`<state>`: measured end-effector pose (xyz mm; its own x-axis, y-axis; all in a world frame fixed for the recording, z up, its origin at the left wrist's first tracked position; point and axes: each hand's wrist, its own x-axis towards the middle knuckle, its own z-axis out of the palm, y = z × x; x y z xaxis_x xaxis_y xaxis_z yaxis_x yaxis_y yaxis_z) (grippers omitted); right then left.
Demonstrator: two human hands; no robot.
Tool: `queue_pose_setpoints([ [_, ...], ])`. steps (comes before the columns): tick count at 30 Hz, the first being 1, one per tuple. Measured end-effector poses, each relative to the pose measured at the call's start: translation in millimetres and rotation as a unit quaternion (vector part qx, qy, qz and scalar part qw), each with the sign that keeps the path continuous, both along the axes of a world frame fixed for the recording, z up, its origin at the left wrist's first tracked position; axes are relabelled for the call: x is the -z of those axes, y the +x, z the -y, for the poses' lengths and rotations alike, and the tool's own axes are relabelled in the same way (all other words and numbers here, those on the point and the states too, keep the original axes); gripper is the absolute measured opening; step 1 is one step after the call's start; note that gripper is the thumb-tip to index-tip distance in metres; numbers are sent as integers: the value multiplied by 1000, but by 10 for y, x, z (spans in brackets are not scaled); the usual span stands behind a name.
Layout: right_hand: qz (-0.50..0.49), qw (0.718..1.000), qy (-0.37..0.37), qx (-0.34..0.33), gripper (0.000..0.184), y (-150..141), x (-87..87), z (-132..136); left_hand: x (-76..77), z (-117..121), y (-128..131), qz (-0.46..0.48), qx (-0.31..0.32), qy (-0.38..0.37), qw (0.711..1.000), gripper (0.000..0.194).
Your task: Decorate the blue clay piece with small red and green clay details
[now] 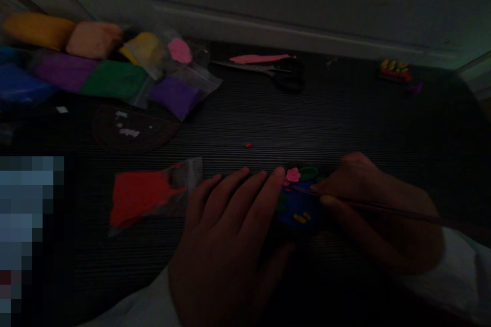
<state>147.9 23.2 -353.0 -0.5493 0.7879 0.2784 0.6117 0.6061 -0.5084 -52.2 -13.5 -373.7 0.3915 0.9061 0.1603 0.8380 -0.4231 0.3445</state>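
A small round clay plaque lies low in the middle, its blue surface bearing a pink flower, green leaves and yellow bits. My left hand is spread palm down at its left side, the index fingertip by the flower; part of the plaque is hidden under it. From the right, my right hand pinches a thin modelling tool. The tool's tip is at a tiny red piece of clay below the flower. Another red speck sits on the table.
An opened bag of red clay lies left of my left hand. Several bags of coloured clay fill the upper left, above a dark half-round mat. Black scissors and a pink clay strip lie along the back. A small colourful figure stands far right.
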Motion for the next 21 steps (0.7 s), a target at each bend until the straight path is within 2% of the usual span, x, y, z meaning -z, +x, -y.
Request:
queue_pose_setpoints([
  [21,8,1000,2,-5,7,-5,-4,-12,-5,16,-1,4,-6,1,1000,67],
])
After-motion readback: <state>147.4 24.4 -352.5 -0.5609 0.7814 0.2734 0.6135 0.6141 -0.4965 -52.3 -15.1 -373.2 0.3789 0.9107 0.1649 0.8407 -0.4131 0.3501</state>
